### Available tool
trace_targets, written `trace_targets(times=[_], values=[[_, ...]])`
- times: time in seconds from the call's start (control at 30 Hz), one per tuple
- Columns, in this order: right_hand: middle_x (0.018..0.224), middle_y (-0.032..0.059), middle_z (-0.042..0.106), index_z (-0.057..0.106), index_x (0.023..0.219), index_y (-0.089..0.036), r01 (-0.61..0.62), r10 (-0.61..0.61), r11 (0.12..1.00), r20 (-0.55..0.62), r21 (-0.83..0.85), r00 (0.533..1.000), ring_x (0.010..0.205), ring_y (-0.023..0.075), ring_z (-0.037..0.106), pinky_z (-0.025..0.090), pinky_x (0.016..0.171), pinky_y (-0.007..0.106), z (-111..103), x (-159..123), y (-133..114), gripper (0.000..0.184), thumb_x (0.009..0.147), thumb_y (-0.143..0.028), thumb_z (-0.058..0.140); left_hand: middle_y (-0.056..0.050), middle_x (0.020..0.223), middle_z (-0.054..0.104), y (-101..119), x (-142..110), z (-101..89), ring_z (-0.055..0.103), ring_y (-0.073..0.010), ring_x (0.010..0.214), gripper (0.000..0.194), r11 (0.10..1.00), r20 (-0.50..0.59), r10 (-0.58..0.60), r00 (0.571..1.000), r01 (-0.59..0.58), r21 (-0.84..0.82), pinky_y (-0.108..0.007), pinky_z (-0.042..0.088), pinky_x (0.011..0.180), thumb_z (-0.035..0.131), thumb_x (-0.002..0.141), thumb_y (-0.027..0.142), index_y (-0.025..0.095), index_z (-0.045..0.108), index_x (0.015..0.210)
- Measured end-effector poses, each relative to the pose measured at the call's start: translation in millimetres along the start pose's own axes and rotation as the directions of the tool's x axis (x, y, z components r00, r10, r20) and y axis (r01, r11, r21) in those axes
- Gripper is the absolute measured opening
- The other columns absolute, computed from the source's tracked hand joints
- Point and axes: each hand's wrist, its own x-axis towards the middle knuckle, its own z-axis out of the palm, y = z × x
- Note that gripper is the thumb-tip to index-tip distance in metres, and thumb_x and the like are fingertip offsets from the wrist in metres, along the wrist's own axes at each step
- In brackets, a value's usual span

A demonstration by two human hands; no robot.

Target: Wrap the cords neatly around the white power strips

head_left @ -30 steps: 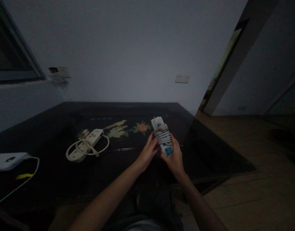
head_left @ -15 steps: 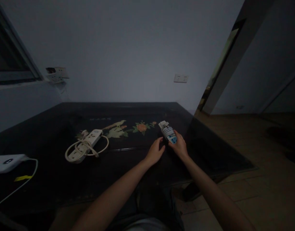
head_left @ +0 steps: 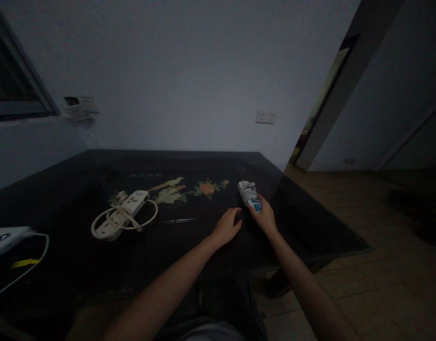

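My right hand (head_left: 264, 214) is closed around the near end of a power strip (head_left: 249, 193) at the right of the dark table. Its white cord is wound in tight turns around the body, and a blue socket face shows beside my thumb. To its left, my left hand (head_left: 228, 225) rests low over the tabletop, fingers apart, holding nothing and a little away from the strip. A second, white power strip (head_left: 134, 202) lies farther left, its cord looped loosely over it.
The dark table (head_left: 189, 255) has a painted flower (head_left: 206, 188) and bird. At the left edge sit a white device (head_left: 8, 240) with a cable and a yellow label (head_left: 26, 263). Wall sockets (head_left: 265, 117) are above the table's back edge.
My left hand has drawn slightly back from the wound power strip. The strip in my right hand has turned a little, its far end shifting right. The view has moved slightly.
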Motion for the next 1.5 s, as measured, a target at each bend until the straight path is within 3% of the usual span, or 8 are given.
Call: trace_targets(times=[0.53, 0.87, 1.13, 1.3, 1.5], values=[[0.122, 0.0184, 0.057, 0.050, 0.126, -0.012, -0.009, 0.014, 0.996, -0.052, 0.086, 0.999, 0.111, 0.0300, 0.055, 0.044, 0.094, 0.045, -3.5, 1.7, -0.1, 0.064, 0.076, -0.051, 0.058, -0.011, 0.114, 0.059, 1.2, -0.5, -1.1, 0.057, -0.0223, 0.107, 0.036, 1.000, 0.004, 0.009, 1.000, -0.010, 0.003, -0.040, 0.043, 0.098, 0.053, 0.082, 0.015, 0.016, 0.054, 0.118], [0.119, 0.0204, 0.057, 0.053, 0.122, -0.009, -0.001, 0.023, 0.991, -0.166, 0.131, 0.986, 0.109, 0.0282, 0.055, 0.041, 0.096, 0.046, -8.7, 4.8, 1.8, 0.053, 0.084, -0.046, 0.049, -0.010, 0.116, 0.058, -3.4, -1.0, 0.4, 0.056, -0.0217, 0.108, 0.035, 1.000, 0.011, 0.027, 1.000, -0.027, 0.009, -0.039, 0.043, 0.098, 0.052, 0.083, 0.017, 0.017, 0.055, 0.118], [0.114, 0.0169, 0.059, 0.055, 0.115, -0.013, -0.007, 0.074, 0.959, -0.228, 0.282, 0.971, 0.104, 0.0258, 0.056, 0.048, 0.086, 0.042, -14.1, 5.4, -3.7, 0.045, 0.084, -0.045, 0.048, -0.008, 0.110, 0.061, -0.3, -0.5, -1.2, 0.057, -0.0201, 0.106, 0.026, 0.999, 0.019, 0.037, 0.999, -0.037, 0.010, -0.036, 0.044, 0.097, 0.051, 0.083, 0.015, 0.019, 0.062, 0.106], [0.110, 0.0150, 0.059, 0.057, 0.110, -0.014, 0.038, 0.048, 0.948, -0.262, 0.315, 0.964, 0.100, 0.0249, 0.057, 0.048, 0.083, 0.041, -20.7, 3.4, -10.4, 0.039, 0.086, -0.042, 0.047, -0.007, 0.105, 0.064, 5.2, -3.6, -5.2, 0.060, -0.0196, 0.102, 0.024, 0.999, 0.025, 0.049, 0.998, -0.049, 0.019, -0.033, 0.045, 0.095, 0.048, 0.083, 0.014, 0.018, 0.064, 0.101], [0.101, 0.0114, 0.060, 0.060, 0.101, -0.015, 0.104, -0.030, 0.966, -0.299, 0.235, 0.954, 0.094, 0.0238, 0.056, 0.046, 0.082, 0.041, -26.8, 1.4, -16.0, 0.031, 0.087, -0.038, 0.046, -0.005, 0.099, 0.067, 12.2, -1.3, -17.1, 0.061, -0.0199, 0.097, 0.023, 0.998, -0.032, 0.008, 0.999, -0.006, 0.069, -0.033, 0.046, 0.091, 0.047, 0.083, 0.014, 0.020, 0.067, 0.094]])
